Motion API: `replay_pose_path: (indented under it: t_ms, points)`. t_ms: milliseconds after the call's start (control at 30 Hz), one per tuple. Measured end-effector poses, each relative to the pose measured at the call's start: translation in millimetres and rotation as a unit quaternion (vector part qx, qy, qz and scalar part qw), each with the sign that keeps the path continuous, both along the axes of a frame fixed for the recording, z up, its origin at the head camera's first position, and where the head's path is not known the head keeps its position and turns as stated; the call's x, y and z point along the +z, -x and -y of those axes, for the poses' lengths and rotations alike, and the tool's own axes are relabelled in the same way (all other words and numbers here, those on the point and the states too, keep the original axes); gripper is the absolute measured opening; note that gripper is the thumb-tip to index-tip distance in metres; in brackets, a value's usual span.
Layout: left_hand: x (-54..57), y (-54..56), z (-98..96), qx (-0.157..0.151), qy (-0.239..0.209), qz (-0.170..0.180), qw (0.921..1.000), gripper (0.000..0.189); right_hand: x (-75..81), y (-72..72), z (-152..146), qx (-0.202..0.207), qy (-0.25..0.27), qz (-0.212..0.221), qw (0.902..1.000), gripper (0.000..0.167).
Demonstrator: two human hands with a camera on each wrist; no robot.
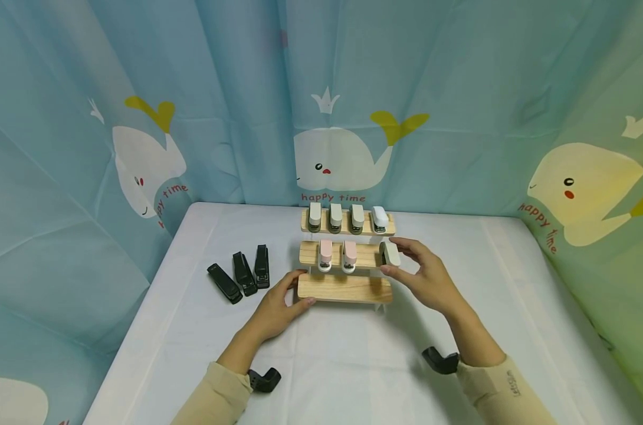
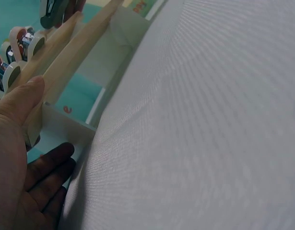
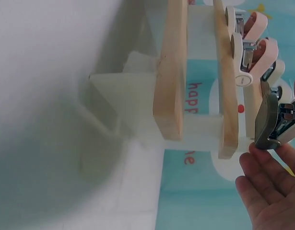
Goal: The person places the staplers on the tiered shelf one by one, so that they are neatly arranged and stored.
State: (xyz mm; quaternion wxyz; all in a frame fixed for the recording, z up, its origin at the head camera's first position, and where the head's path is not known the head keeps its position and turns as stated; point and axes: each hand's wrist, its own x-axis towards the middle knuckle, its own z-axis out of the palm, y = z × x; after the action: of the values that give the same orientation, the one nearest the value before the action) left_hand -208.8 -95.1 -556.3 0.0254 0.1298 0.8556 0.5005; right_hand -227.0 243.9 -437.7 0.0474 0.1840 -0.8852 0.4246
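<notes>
A wooden three-tier display stand (image 1: pixel 343 288) carries small staplers. At the right end of its middle tier, my right hand (image 1: pixel 430 277) pinches a grey-and-white stapler (image 1: pixel 391 254) between thumb and fingertips; the right wrist view shows its dark grey base (image 3: pixel 267 122) tilted. Two pink-and-white staplers (image 1: pixel 325 255) sit further left on that tier. Along the top tier stand several pale staplers (image 1: pixel 335 217), the rightmost whiter. My left hand (image 1: pixel 274 310) holds the bottom tier's left end, thumb (image 2: pixel 29 98) at the front and some fingers lower, near the white support.
Several black staplers (image 1: pixel 243 274) lie on the white tablecloth (image 1: pixel 194 354) left of the stand. A blue curtain (image 1: pixel 236 118) with whale prints hangs behind the table. Black wrist devices (image 1: pixel 440 360) are worn near both sleeve cuffs.
</notes>
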Motion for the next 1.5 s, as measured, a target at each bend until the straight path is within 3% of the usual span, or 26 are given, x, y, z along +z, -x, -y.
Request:
replay_pose_path:
  t_ms: [333,933,1500]
  points:
    - [-0.5,0.7,-1.0,-0.002,0.001,0.003,1.0000,0.068,-5.8,3.9,13,0.011,0.009,0.002,0.9999,0.062]
    - [-0.5,1.2,-1.4,0.000,0.007,0.001,1.0000,0.066,-13.4,10.5,28,0.002,-0.012,-0.033,0.9994,0.064]
    - [1.1,0.4,-0.2,0.000,0.008,0.002,1.0000,0.066,-14.4,8.9,37,-0.040,-0.024,0.003,0.9989,0.071]
